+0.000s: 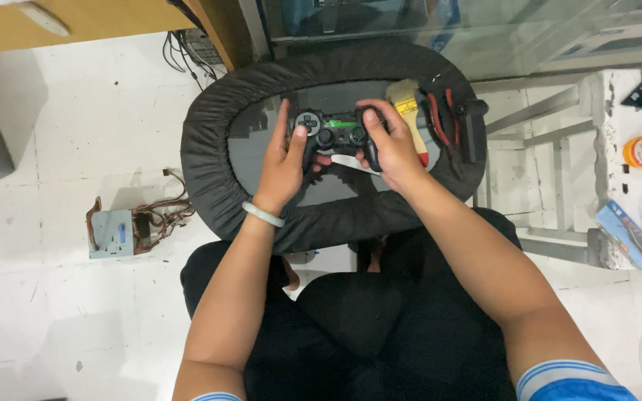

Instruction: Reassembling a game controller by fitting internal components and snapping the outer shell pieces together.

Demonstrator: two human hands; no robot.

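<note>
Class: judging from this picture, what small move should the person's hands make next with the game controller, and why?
Probably lower the game controller onto the black work mat: left hand and right hand both grip it above the mat, leaving neither free for the brush.

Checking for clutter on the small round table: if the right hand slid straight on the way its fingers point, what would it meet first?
Probably the pale-bristled paintbrush just beyond the right hand, past the black game controller it grips; depth is unclear.
</note>
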